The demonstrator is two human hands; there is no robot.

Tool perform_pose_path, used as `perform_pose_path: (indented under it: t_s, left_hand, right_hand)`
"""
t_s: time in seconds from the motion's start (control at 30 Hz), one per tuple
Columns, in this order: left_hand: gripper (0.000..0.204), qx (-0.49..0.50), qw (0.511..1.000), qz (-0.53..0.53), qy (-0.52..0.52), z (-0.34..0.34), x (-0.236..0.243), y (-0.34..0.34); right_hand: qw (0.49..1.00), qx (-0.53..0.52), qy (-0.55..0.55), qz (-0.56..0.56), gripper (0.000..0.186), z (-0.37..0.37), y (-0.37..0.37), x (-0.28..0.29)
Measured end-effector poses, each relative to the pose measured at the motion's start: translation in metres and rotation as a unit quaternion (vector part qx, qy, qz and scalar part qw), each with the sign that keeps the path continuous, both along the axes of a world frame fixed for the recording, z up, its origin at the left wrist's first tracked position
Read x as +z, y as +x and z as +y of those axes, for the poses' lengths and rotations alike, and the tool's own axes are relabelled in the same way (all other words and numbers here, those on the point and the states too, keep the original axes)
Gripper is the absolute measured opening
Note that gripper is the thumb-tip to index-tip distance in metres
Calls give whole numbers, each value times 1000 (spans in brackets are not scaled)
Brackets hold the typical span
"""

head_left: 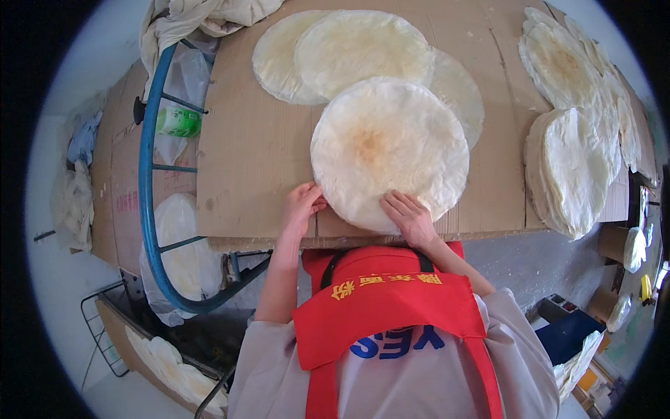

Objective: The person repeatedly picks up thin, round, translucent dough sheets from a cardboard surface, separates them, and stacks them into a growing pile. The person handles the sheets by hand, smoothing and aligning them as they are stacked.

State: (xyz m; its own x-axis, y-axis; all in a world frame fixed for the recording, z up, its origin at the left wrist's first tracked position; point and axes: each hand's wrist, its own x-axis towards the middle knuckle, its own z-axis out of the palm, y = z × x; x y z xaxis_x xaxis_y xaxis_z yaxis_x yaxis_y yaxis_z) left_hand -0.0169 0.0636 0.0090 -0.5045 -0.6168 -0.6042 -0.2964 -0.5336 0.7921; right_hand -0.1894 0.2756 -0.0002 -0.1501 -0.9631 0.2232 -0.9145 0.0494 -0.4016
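Observation:
A round stack of pale flatbreads [387, 150], browned at its middle, lies near the front edge of the cardboard-covered table. My left hand [306, 206] is at the stack's lower-left rim, fingers curled and pinched on the edge. My right hand [408, 216] rests on the top sheet toward the lower right, fingers extended and flat. Behind the stack, overlapping thin round sheets [359, 49] lie on the cardboard [251, 160], partly covered by it.
More flatbread piles [565, 174] occupy the table's right side. A blue metal frame [145, 181] borders the left, with cloth [185, 17], a green container [178, 122] and a bagged stack [178, 244] around it. Shelves with more sheets [635, 248] stand at far right.

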Motion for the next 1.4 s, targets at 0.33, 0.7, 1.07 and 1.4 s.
perform_pose_path:
  t_s: [0.33, 0.7, 1.07, 1.4]
  left_hand:
    - [49, -57, 996, 31, 64, -6, 7, -10]
    - [41, 42, 996, 74, 34, 10, 8, -72]
    - [49, 58, 996, 30, 59, -11, 0, -16]
    - [45, -28, 998, -2, -64, -32, -19, -28]
  right_hand:
    - [999, 20, 45, -20, 47, 4, -1, 2]
    - [782, 48, 239, -574, 41, 39, 17, 16]
    - [390, -135, -166, -895, 47, 37, -94, -42]
    - [508, -238, -97, -822, 48, 27, -121, -3]
